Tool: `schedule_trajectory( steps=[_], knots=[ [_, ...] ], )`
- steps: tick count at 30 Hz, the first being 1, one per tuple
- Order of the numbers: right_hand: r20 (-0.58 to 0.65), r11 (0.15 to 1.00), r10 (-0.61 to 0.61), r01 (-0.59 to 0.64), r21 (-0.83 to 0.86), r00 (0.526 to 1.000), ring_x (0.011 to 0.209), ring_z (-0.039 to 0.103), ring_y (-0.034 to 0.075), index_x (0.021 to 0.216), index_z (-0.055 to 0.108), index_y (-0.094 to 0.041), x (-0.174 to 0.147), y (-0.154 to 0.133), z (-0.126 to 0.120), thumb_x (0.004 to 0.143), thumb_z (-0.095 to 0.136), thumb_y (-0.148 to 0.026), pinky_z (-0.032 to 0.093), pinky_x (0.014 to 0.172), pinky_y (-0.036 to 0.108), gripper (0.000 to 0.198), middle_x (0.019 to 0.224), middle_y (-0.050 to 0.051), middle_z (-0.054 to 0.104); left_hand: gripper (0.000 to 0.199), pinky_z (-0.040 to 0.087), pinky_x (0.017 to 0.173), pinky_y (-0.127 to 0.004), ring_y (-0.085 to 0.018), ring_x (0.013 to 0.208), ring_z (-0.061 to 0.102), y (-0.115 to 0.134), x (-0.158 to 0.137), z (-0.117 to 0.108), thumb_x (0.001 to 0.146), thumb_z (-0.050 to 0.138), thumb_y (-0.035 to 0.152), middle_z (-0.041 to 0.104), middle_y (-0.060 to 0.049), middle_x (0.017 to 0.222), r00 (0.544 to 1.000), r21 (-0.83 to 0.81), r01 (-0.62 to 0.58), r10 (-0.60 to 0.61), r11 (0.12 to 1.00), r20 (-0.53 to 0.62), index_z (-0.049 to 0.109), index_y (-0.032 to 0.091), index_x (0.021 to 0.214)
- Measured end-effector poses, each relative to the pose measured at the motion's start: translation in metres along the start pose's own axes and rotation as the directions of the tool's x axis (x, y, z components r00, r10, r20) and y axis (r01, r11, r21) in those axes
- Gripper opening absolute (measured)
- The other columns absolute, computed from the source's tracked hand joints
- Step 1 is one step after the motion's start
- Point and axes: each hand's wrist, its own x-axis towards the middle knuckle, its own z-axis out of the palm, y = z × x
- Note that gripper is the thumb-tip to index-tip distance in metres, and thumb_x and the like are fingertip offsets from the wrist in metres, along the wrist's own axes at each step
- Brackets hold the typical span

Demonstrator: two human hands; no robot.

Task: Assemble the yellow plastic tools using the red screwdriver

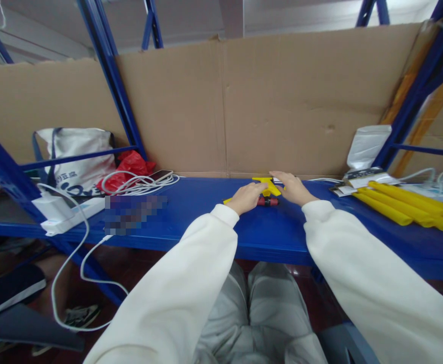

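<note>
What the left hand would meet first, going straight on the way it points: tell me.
Most likely the yellow piece, just ahead of the left hand and perhaps touching it; the picture leaves the depth unclear.

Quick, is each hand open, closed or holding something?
Left hand: at the yellow piece, grip can't be told.
Right hand: at it too, grip can't be told.

A single head-worn camera, close behind and above the near edge of the blue table [191, 215], faces forward and down, toward cardboard [289, 101] along the far edge.
</note>
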Motion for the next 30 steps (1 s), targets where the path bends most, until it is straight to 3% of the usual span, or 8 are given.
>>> schedule_trajectory(
  steps=[5, 9, 13, 15, 18, 22, 26, 30],
  knots=[
    [0.152, 0.999, -0.04, 0.036, 0.035, 0.988, 0.142, 0.059, 0.029, 0.144, 0.069, -0.021, 0.003, -0.009, -0.002, 0.094, 0.055, -0.014, 0.045, 0.12, 0.049, 0.053, 0.154, 0.011, 0.063, 0.052, 0.05, 0.119, -0.044, -0.023, 0.134, 0.066, 0.001, 0.0, 0.001, 0.096, 0.049, 0.003, 0.066, -0.01, 0.151, 0.998, -0.025, -0.067, 0.067, 0.997, -0.018, 0.066, 0.023, 0.141],
    [0.147, 0.998, -0.021, 0.013, 0.056, 0.989, 0.138, 0.062, 0.028, 0.135, 0.075, -0.02, 0.004, -0.011, -0.008, 0.093, 0.057, -0.011, 0.044, 0.121, 0.045, 0.046, 0.146, 0.011, 0.07, 0.055, 0.05, 0.119, -0.043, -0.022, 0.134, 0.066, 0.003, 0.0, -0.002, 0.095, 0.048, 0.002, 0.065, -0.008, 0.153, 0.998, -0.031, -0.063, 0.063, 0.998, -0.011, 0.067, 0.025, 0.141],
    [0.05, 0.981, 0.172, -0.176, 0.084, 0.984, 0.125, 0.07, 0.029, 0.119, 0.08, -0.017, 0.004, -0.01, -0.008, 0.097, 0.054, -0.016, 0.05, 0.112, 0.04, 0.034, 0.13, 0.015, 0.077, 0.056, 0.05, 0.118, -0.042, -0.023, 0.134, 0.065, 0.004, 0.0, -0.004, 0.094, 0.047, 0.001, 0.064, -0.009, 0.154, 0.999, -0.021, -0.031, 0.031, 0.999, 0.005, 0.067, 0.023, 0.141],
    [0.004, 0.931, 0.345, -0.343, 0.125, 0.939, 0.115, 0.073, 0.029, 0.115, 0.078, -0.015, 0.004, -0.004, -0.005, 0.099, 0.054, -0.021, 0.054, 0.103, 0.038, 0.03, 0.12, 0.017, 0.079, 0.057, 0.049, 0.119, -0.042, -0.023, 0.135, 0.065, 0.002, 0.0, -0.004, 0.093, 0.047, 0.0, 0.064, -0.009, 0.154, 1.0, -0.017, -0.021, 0.021, 1.0, 0.003, 0.066, 0.023, 0.141],
    [-0.007, 0.797, 0.58, -0.566, 0.209, 0.815, 0.102, 0.076, 0.028, 0.123, 0.07, -0.011, 0.002, 0.011, 0.0, 0.097, 0.059, -0.028, 0.058, 0.091, 0.036, 0.033, 0.11, 0.018, 0.08, 0.059, 0.049, 0.12, -0.044, -0.023, 0.136, 0.064, -0.001, 0.0, -0.002, 0.092, 0.047, -0.001, 0.064, -0.01, 0.153, 1.0, -0.02, -0.005, 0.005, 1.0, -0.006, 0.066, 0.023, 0.142],
    [0.05, 0.677, 0.72, -0.716, 0.17, 0.692, 0.102, 0.077, 0.028, 0.128, 0.066, -0.011, -0.003, 0.026, 0.003, 0.092, 0.068, -0.027, 0.059, 0.089, 0.034, 0.039, 0.107, 0.018, 0.08, 0.06, 0.049, 0.12, -0.044, -0.023, 0.136, 0.064, -0.002, 0.0, -0.002, 0.091, 0.047, -0.002, 0.063, -0.011, 0.154, 1.0, -0.022, 0.017, -0.017, 1.0, -0.007, 0.066, 0.022, 0.143],
    [0.101, 0.682, 0.726, -0.731, 0.015, 0.68, 0.11, 0.076, 0.029, 0.125, 0.069, -0.011, -0.002, 0.025, 0.007, 0.091, 0.063, -0.016, 0.058, 0.091, 0.032, 0.035, 0.115, 0.02, 0.079, 0.059, 0.049, 0.12, -0.041, -0.021, 0.136, 0.064, -0.001, 0.0, -0.003, 0.092, 0.047, -0.001, 0.064, -0.007, 0.154, 1.0, -0.027, 0.015, -0.016, 1.0, -0.011, 0.067, 0.025, 0.142],
    [0.121, 0.721, 0.693, -0.687, -0.088, 0.711, 0.111, 0.077, 0.031, 0.124, 0.072, -0.011, 0.002, 0.023, 0.012, 0.088, 0.063, -0.016, 0.058, 0.09, 0.033, 0.037, 0.111, 0.02, 0.08, 0.059, 0.049, 0.121, -0.042, -0.023, 0.139, 0.063, 0.0, 0.001, -0.005, 0.092, 0.048, -0.001, 0.064, -0.01, 0.154, 0.999, -0.033, 0.037, -0.037, 0.999, -0.008, 0.067, 0.024, 0.142]
  ],
)
